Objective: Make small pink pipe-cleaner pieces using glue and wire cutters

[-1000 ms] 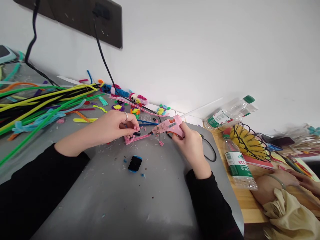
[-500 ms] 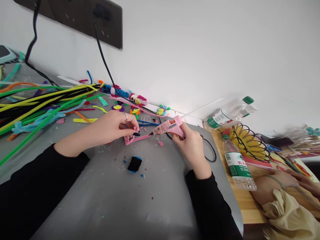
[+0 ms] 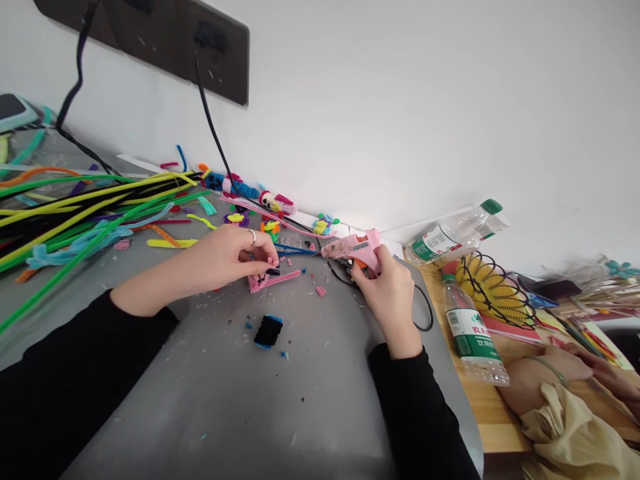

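My left hand (image 3: 235, 257), a ring on one finger, pinches a bent pink pipe cleaner piece (image 3: 274, 279) flat against the grey table (image 3: 225, 393), with a small black bit at the fingertips. My right hand (image 3: 386, 293) is closed round the handle of a pink hot glue gun (image 3: 353, 248), whose nozzle points left and sits a short way right of the pink piece, not touching it. A black pipe cleaner coil with a blue edge (image 3: 269, 331) lies nearer to me. A small pink offcut (image 3: 321, 291) lies between my hands.
Long yellow, green and blue pipe cleaners (image 3: 85, 213) are heaped at the left. Small finished figures (image 3: 273, 200) line the wall. The glue gun's black cord (image 3: 423, 313) loops at the right. Two water bottles (image 3: 470, 333), a wire basket (image 3: 493, 287) and another person's arm (image 3: 545, 380) sit at the right.
My right hand has drawn the glue gun back to the right, away from the pink piece. My left hand has stayed on the piece.
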`<state>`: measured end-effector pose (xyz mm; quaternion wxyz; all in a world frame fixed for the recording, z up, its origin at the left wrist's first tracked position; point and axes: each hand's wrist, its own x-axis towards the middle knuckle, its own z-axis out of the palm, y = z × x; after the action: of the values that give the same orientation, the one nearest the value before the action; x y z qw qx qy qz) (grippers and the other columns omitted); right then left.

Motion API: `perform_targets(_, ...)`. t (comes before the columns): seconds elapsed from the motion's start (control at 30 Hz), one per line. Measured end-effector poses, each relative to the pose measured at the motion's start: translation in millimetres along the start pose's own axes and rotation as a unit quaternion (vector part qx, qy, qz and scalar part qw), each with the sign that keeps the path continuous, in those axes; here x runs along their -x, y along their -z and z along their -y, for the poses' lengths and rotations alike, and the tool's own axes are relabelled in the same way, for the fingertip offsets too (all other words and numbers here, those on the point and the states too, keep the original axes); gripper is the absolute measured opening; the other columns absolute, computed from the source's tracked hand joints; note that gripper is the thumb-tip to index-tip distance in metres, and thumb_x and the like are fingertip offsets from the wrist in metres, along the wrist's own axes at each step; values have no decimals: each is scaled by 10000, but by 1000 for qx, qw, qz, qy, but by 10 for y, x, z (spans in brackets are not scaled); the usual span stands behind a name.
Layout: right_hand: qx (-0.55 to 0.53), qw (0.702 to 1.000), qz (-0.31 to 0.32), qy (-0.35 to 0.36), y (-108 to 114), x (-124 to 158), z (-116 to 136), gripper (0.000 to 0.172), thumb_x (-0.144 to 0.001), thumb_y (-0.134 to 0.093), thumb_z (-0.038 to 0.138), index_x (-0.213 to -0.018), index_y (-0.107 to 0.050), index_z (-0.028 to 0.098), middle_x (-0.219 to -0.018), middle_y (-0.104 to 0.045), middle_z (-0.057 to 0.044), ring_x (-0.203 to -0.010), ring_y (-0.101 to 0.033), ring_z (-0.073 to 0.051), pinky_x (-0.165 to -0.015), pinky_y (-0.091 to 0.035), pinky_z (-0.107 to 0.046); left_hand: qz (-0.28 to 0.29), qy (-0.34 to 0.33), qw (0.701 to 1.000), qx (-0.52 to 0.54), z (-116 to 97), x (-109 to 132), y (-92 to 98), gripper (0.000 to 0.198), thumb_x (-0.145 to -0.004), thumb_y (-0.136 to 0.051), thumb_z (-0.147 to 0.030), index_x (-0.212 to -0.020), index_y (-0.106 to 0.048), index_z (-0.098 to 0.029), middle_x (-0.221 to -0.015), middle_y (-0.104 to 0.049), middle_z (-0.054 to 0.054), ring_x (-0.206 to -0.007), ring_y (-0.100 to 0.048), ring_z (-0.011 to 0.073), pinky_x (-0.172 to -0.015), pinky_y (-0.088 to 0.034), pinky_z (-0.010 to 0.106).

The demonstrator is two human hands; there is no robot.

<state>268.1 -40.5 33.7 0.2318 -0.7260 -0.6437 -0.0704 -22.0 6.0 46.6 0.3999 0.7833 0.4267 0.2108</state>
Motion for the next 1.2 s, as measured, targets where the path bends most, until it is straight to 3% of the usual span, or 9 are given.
perform_targets(0.23,-49,995,28,-84,-80,-44,-31,367,-796,-636,504,-1029,-578,227,-779,-635,-15,-681,-555,-214,-606,-337,-278,26,5,999,47,-12,15,-1,191,-820,-647,-427,-841,-658,-238,-771,-740,30,-645,-712,214,-625,-558,318)
perform_targets(0.37,-46,996,36,-68,-184,-58,-66,335,-822,-624,484,-1019,-609,213,-945,-702,-80,-820,-610,-249,-631,-345,-288,25,4,998,64,-28,43,-15,186,-839,-640,-411,-849,-662,-226,-829,-728,31,-628,-708,196,-640,-571,328)
perform_targets(0.53,-39,998,23,-37,-315,-98,-120,317,-855,-612,478,-1007,-645,202,-973,-682,-84,-874,-605,-252,-676,-400,-304,7,3,997,71,-82,78,-26,129,-858,-614,-332,-859,-671,-215,-873,-730,20,-616,-696,164,-606,-550,290)
perform_targets(0.73,-42,999,-10,24,-473,-137,-185,289,-874,-660,410,-1049,-680,181,-1020,-627,-113,-968,-541,-289,-853,-466,-396,10,1,995,95,-138,77,-26,124,-834,-624,-333,-844,-649,-212,-827,-716,10,-611,-698,164,-622,-584,306)
perform_targets(0.93,-101,994,-41,32,-335,-137,-138,299,-896,-675,369,-1134,-710,193,-1183,-626,-154,-1128,-539,-332,-992,-457,-516,-4,0,992,124,-150,83,-24,141,-833,-627,-355,-844,-634,-214,-799,-716,7,-618,-681,156,-629,-609,312)
perform_targets(1.03,-277,959,9,54,-193,-99,-38,263,-951,-583,323,-1169,-689,222,-1163,-687,-116,-1100,-631,-265,-988,-517,-451,-49,-12,990,132,-135,94,-28,148,-825,-648,-359,-849,-648,-213,-846,-721,19,-706,-683,169,-649,-623,309)
perform_targets(1.2,-540,801,257,29,-153,17,158,318,-901,-717,490,-1089,-725,234,-1072,-769,-76,-968,-733,-231,-861,-606,-386,-106,-48,980,160,-127,123,-49,123,-831,-674,-327,-837,-674,-204,-932,-723,40,-846,-690,191,-637,-629,275)
